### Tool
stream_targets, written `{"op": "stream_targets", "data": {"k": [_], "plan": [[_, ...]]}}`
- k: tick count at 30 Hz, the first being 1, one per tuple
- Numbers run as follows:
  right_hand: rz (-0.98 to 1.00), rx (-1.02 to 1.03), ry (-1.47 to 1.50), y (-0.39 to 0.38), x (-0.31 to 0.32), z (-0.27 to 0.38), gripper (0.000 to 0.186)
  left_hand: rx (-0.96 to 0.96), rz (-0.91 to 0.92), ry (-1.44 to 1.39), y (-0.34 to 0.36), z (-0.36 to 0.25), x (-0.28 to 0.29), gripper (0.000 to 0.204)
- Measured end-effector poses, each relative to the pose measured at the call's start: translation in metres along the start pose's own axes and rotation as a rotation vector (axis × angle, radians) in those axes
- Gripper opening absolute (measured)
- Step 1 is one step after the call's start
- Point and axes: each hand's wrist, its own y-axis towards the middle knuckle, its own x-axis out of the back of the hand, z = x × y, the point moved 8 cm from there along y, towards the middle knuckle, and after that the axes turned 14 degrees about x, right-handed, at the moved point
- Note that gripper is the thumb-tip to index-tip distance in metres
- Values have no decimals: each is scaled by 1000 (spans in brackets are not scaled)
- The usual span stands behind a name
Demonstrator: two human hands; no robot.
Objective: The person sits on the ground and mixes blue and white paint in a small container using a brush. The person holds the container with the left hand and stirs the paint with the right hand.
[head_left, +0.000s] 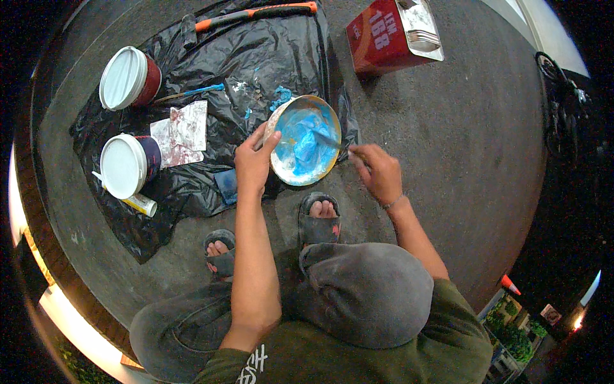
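A pale, yellow-edged bowl (279,165) holds bright blue and white paste (304,144). My left hand (254,157) grips the bowl's left side, its thumb along the rim. My right hand (377,169), at the right of the bowl, is closed on the end of a flat mixing tool (327,141) that reaches into the paste. Behind the bowl, small blue scraps (281,96) lie on black plastic sheeting (240,109), near a blue-tipped stick (192,91).
Two lidded buckets (121,163), stained cards (185,128), a tube (141,203) and an orange-handled hammer-like tool (256,13) lie on the plastic. A red can (377,48) stands back right on dark pavement (448,141). A bicycle (563,102) is at far right; my sandaled feet (320,221) are below.
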Motion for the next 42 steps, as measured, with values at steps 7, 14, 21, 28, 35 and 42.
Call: {"op": "stream_targets", "data": {"k": [7,14,21,28,35,42], "plan": [[4,-117,-71,2,-14,-44,19,35,31,-4,1,1,-7,53],[-42,-489,216,-64,-43,-36,21,-54,-37,126,5,-1,-4,50],[-146,-423,338,-47,-36,0,16,-56,-50,58,7,6,-1,52],[-115,-65,43,-20,-6,17,22,-80,-29,45,-2,-2,-6,51],[-57,36,-180,16,-4,-13,23,-121,-53,132,-3,-5,-7,51],[-61,-214,64,-41,-28,-18,20,-111,-118,153,-1,1,0,52]]}}
